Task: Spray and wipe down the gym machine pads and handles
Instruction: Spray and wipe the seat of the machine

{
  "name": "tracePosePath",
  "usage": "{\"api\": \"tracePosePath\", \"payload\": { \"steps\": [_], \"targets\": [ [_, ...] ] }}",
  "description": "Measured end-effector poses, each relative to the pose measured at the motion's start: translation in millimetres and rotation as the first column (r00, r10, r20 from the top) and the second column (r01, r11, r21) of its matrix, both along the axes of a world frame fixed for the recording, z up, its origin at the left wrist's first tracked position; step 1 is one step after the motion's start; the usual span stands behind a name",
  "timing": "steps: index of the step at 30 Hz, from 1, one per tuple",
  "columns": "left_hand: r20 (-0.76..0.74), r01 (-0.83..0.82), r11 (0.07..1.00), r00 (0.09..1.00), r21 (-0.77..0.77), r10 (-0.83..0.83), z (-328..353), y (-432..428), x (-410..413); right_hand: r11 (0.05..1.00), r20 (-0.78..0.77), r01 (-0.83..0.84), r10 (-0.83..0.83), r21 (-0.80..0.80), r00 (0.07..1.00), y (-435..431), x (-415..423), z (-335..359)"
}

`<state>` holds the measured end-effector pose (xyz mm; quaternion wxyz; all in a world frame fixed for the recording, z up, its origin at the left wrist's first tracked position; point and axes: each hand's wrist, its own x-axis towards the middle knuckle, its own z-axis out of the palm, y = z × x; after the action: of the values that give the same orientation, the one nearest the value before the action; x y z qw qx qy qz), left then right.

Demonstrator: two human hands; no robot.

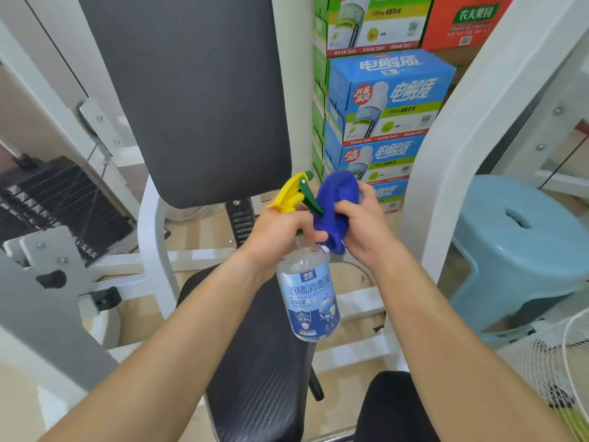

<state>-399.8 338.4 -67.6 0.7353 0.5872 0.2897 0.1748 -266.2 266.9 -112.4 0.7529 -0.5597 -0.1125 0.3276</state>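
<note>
Your left hand (280,228) holds the clear plastic spray bottle with the blue-and-white label (307,295) by its neck, fingers curled round it just under the yellow-and-green trigger head (293,193). The bottle hangs upright over the seat. You cannot read its fill level behind the label.

Your right hand (363,224) grips the bunched royal-blue fleecy cloth (334,205), fingers and thumb clamped on the fabric. The cloth is just beside the trigger head and touches your left fingertips.

Both items sit in front of the lower edge of the black, finely ribbed upright back pad (197,90). The black seat pad of the same texture (264,362) lies below your forearms. Both pads mount on a white painted tubular steel frame (149,224).

A black weight stack (63,202) stands at the left. Stacked printed drink cartons in blue, green and red (389,90) fill the corner behind the machine. A pale blue plastic stool (516,244) and a white wire fan guard (567,362) are on the right. The beige floor (350,282) shows between the frame bars.
</note>
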Motion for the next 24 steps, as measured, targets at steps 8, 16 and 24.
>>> {"api": "tracePosePath", "payload": {
  "steps": [8, 16, 24],
  "targets": [
    [0.103, -0.013, 0.996, 0.994, -0.084, 0.022, 7, 11, -11, 0.985, 0.264, -0.125, 0.152, -0.117, 0.952, 24, -22, 32],
    [0.133, -0.171, 0.983, 0.978, 0.074, 0.160, 18, 18, -20, 0.893, 0.795, -0.005, 0.402, -0.449, 0.454, 9, -56, 58],
    [0.096, -0.092, 0.902, 0.994, 0.422, 0.056, 22, 15, -14, 0.826, 0.572, -0.086, 0.457, -0.557, 0.681, 36, -72, 77]
  ]
}}
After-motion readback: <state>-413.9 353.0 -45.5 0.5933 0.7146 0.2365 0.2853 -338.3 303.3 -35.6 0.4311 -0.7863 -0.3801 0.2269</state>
